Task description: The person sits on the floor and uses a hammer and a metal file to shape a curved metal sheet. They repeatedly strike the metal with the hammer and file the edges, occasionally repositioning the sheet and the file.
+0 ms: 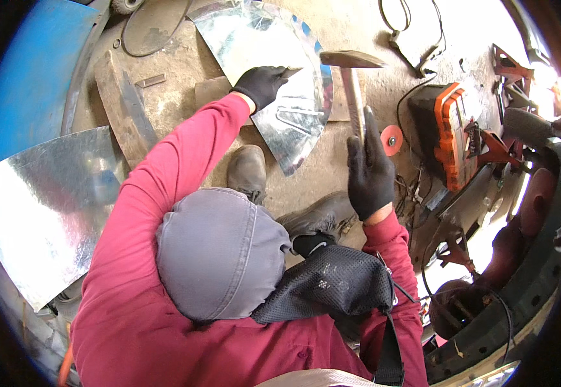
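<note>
A fan-shaped sheet of shiny metal [293, 97] lies on the floor ahead, partly over flat pieces beneath it. My left hand [260, 88], in a black glove, is closed over the sheet near its left edge. From its fingers juts a short, pointed metal piece [291, 71], whose kind I cannot make out. My right hand [372, 171], also gloved in black, grips a hammer [354, 97] by the lower handle. The hammer stands head-up to the right of the sheet, apart from it. One finger lies along the handle.
Another metal sheet [51, 206] leans at left, below a blue panel [29, 71]. A board [122, 106] lies nearby. To the right are a red disc [391, 140], an orange-and-black toolbox [451, 135], cables and red stands [511, 68]. My boots [246, 171] stand close to the sheet.
</note>
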{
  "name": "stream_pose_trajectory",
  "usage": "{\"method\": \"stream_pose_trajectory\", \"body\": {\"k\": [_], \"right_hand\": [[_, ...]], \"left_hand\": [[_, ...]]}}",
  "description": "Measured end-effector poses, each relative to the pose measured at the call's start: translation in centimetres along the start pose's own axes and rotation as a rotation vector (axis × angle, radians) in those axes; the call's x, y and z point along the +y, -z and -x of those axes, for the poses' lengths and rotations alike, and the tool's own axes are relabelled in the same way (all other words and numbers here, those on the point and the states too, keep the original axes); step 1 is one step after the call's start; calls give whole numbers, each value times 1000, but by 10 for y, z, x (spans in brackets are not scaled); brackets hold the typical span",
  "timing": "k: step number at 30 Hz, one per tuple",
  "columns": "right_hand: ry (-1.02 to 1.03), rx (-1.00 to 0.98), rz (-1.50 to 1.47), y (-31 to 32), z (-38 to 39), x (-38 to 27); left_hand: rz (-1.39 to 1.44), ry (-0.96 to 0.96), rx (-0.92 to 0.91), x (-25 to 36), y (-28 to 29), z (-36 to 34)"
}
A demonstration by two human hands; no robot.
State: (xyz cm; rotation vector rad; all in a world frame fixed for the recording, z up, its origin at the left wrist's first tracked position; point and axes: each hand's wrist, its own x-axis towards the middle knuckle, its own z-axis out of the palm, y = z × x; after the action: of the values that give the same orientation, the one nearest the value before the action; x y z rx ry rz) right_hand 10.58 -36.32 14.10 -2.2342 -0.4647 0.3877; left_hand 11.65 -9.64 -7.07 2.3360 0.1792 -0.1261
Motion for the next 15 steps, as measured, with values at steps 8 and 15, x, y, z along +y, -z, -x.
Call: {"method": "stream_pose_trajectory", "body": {"k": [8,15], "right_hand": [[99,-89,108,-9,-15,-6],[355,211,213,-1,-15,-22]], "left_hand": [[-45,-50,-53,-8,-10,-8],[-135,-175,11,-3,-13,-10]]}}
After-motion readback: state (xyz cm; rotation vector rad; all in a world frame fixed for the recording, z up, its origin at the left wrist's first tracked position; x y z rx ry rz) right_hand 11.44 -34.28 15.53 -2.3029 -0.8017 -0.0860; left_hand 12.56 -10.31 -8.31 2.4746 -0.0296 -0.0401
